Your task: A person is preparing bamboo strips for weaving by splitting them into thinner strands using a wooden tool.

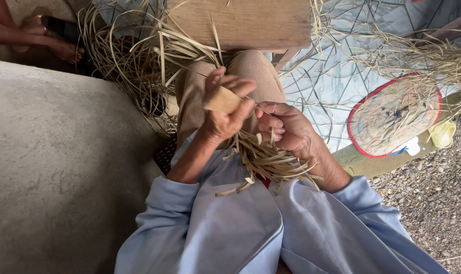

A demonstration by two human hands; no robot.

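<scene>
My left hand is closed around a small tan wooden block, held above my lap. My right hand sits just to its right, fingers pinched on thin pale straw strips that fan out down over my lap. Both hands almost touch. I wear a light blue long-sleeved shirt and brown ribbed trousers. The strip ends under my palms are hidden.
A wooden plank lies ahead over my knees, with loose straw piled around it. A grey concrete slab fills the left. A round woven fan with red edging lies right, gravel beyond. Another person's feet show top left.
</scene>
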